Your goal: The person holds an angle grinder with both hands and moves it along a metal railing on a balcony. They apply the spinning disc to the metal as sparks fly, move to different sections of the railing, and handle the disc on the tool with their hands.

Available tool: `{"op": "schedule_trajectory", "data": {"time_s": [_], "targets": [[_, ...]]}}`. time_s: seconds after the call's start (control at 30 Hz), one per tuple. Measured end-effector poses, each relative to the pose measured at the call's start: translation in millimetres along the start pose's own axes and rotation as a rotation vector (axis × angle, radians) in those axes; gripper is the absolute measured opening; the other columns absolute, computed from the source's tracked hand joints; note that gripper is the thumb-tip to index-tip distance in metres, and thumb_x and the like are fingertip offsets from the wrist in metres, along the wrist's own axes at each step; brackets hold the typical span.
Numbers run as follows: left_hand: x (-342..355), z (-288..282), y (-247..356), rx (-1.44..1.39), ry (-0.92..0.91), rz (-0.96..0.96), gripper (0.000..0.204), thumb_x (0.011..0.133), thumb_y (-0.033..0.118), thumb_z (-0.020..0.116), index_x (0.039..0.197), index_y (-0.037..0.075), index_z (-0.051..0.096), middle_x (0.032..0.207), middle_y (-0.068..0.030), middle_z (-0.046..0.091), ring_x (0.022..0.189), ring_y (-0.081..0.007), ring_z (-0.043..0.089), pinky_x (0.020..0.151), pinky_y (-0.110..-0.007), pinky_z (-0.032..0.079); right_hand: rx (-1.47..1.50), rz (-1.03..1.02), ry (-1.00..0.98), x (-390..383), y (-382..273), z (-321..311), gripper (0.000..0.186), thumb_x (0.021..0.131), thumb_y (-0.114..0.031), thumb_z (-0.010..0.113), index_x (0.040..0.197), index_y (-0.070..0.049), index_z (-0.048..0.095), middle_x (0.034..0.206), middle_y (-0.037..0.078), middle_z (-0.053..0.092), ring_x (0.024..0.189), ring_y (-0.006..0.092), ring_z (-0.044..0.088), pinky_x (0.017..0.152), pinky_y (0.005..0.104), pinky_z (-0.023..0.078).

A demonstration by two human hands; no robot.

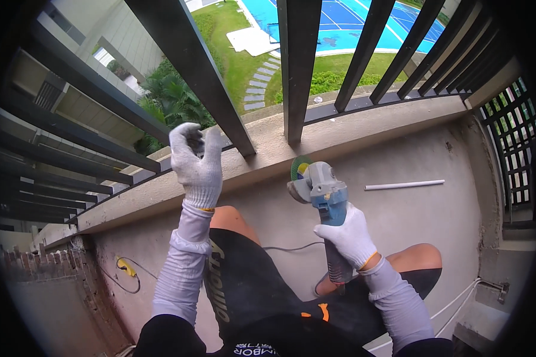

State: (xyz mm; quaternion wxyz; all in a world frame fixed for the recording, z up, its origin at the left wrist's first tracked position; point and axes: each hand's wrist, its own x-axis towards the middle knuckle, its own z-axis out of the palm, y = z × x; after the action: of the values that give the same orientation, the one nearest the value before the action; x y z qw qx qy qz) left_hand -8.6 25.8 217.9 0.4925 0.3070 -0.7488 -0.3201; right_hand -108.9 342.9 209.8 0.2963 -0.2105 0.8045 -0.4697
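My right hand (350,235), in a white knit glove, is wrapped round the blue and grey body of an angle grinder (329,199). The grinder's head points away from me, with its guard and a green and yellow disc (301,169) close to the concrete ledge (268,146). Over the ledge at the left, my left hand (198,163), gloved alike, is raised beside a dark railing bar (205,77). Its fingers and thumb are curled round something small and dark that I cannot make out.
Several dark upright bars (299,65) stand along the ledge. A white tube (405,185) lies on the floor at the right. Near the left wall are a yellow plug (125,266) and a cord. White cables (458,297) run along the lower right. Beyond lie grass and a blue court.
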Motion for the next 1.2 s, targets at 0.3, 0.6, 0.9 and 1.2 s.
{"op": "schedule_trajectory", "data": {"time_s": [0.3,0.6,0.9,1.2], "targets": [[90,77,-27,-0.078,0.176,0.387,0.035,0.091,0.026,0.091,0.108,0.003,0.071,0.087,-0.0081,0.077,0.080,-0.0199,0.076,0.074,-0.037,0.060,0.945,0.703,-0.377,102,28,-5,0.018,0.099,-0.015,0.075,0.109,-0.002,0.068,0.089,0.009,0.071,0.079,0.0240,0.072,0.077,0.0381,0.063],[78,95,-17,-0.146,0.319,0.246,0.016,0.100,0.012,0.082,0.106,-0.002,0.080,0.094,-0.0016,0.079,0.082,-0.0105,0.070,0.074,-0.028,0.054,0.664,0.684,-0.719,89,53,38,0.041,0.099,-0.039,0.085,0.113,-0.004,0.070,0.092,0.009,0.073,0.078,0.0189,0.072,0.075,0.0348,0.062],[64,36,30,0.384,-0.184,-0.169,0.059,0.107,0.051,0.075,0.128,-0.004,0.073,0.107,-0.0073,0.079,0.098,-0.0139,0.068,0.091,-0.032,0.056,0.495,0.378,-0.769,102,61,76,0.051,0.097,-0.049,0.086,0.108,-0.002,0.068,0.088,0.007,0.069,0.072,0.0179,0.068,0.068,0.0359,0.057],[-221,14,44,-0.126,0.130,-1.369,0.069,0.109,0.073,0.052,0.137,0.011,0.066,0.113,-0.0094,0.072,0.092,-0.0193,0.070,0.082,-0.037,0.061,0.777,0.289,-0.815,107,41,104,0.040,0.105,-0.041,0.078,0.114,-0.005,0.067,0.089,0.007,0.071,0.076,0.0166,0.070,0.072,0.0343,0.060]]}}
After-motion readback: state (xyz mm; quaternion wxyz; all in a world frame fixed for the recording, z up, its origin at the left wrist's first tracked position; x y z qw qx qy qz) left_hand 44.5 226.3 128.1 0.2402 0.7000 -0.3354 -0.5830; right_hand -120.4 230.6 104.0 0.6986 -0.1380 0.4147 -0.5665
